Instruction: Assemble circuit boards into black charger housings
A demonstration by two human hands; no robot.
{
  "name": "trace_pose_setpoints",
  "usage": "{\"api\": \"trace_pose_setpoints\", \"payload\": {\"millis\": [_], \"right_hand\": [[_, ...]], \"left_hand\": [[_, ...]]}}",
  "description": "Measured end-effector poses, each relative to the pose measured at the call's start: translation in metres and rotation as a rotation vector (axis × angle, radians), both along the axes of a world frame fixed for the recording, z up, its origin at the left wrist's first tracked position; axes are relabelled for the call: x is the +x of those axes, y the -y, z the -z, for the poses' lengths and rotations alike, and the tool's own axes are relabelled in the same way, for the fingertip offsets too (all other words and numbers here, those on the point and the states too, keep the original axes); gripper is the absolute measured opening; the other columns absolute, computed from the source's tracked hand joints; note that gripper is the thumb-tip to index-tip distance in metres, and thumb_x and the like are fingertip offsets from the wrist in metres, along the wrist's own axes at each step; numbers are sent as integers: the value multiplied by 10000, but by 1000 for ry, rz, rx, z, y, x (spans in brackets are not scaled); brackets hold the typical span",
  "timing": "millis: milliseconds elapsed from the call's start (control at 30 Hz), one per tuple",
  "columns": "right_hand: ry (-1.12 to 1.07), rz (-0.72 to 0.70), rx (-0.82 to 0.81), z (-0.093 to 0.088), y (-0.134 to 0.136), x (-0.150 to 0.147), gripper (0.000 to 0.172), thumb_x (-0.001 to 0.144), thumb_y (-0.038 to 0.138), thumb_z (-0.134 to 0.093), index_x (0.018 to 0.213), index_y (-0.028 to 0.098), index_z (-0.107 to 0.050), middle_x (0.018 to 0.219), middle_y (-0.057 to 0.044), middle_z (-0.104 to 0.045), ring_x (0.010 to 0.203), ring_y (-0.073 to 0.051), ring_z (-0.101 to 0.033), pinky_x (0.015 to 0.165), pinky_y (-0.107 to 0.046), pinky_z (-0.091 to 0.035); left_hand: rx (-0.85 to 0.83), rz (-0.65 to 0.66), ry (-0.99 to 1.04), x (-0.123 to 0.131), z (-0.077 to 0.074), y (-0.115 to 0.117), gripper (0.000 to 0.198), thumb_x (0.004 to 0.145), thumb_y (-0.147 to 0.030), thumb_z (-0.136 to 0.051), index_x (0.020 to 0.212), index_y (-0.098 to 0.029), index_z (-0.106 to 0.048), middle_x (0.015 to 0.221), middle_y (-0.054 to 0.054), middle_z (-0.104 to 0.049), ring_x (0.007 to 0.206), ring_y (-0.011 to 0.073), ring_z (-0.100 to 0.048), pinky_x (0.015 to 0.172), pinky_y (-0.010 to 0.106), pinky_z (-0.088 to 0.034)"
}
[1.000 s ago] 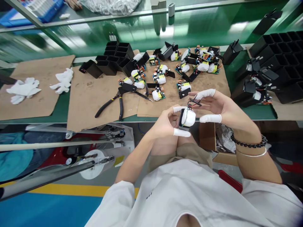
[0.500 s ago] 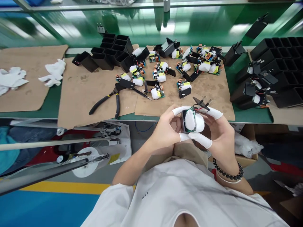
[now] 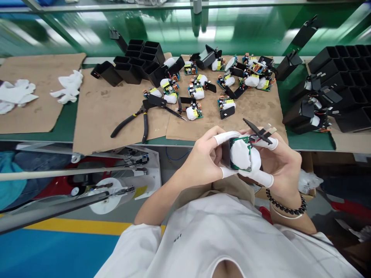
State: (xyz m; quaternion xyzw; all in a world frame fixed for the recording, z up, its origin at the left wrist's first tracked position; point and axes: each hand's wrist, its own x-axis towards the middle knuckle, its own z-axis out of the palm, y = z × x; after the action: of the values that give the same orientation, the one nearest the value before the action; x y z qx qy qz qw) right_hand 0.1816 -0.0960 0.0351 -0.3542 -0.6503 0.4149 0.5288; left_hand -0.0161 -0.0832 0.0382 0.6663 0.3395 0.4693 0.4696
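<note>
The left hand point(image 3: 204, 156) curls round the case point(image 3: 226, 155) while the right hand point(image 3: 282, 158), half closed, holds the board point(image 3: 241, 154), best kept square, far-side wires point(image 3: 252, 139) unpinched.

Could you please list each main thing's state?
Left hand: holding black plastic case
Right hand: holding green-and-white circuit assembly
Circuit assembly: partly inside case
Black two-pin plug plate: tilted, outside case
Yellow-banded black pliers: handles spread
Black rectangular housings, far right: open-topped
</note>
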Motion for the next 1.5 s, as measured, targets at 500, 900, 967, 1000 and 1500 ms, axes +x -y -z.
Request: {"api": "trace_pose_setpoints", "payload": {"millis": [500,900,967,1000,1500], "right_hand": [[-78,5,65,-6,3,-1,516,642,285,-950,1133,308,-793,1135,-85,-655,1003,-318,-682,825,-481,-622],[-40,30,137,-3,2,0,556,660,217,-873,1191,347,-774,1221,-55,-698,1063,-313,-693,923,-509,-609],[-18,23,135,-2,1,1,549,680,232,-865,1204,363,-765,1233,-53,-691,1093,-317,-690,935,-518,-611],[-4,24,142,-2,1,1,544,689,251,-862,1211,367,-763,1234,-54,-690,1098,-321,-690,934,-520,-613],[371,47,49,-20,-4,5,412,771,152,-840,1159,262,-757,1296,-77,-699,1196,-285,-692,1035,-433,-586]], "left_hand": [[73,38,31,2,0,3,584,703,-176,-862,1268,-222,-723,1029,18,-566,544,10,-426,425,162,-388],[122,14,-7,0,8,-2,623,699,-246,-904,1298,-260,-731,1023,24,-599,620,59,-487,439,170,-433],[135,4,-11,-1,8,-3,619,690,-242,-912,1284,-267,-740,1018,22,-602,636,67,-500,443,171,-435],[145,-1,-9,-1,8,-3,615,688,-245,-917,1277,-270,-743,1011,21,-602,644,72,-507,447,172,-435],[50,-18,-106,2,27,-8,562,724,-210,-859,1268,-238,-720,1022,20,-573,602,38,-467,483,165,-445]]}}
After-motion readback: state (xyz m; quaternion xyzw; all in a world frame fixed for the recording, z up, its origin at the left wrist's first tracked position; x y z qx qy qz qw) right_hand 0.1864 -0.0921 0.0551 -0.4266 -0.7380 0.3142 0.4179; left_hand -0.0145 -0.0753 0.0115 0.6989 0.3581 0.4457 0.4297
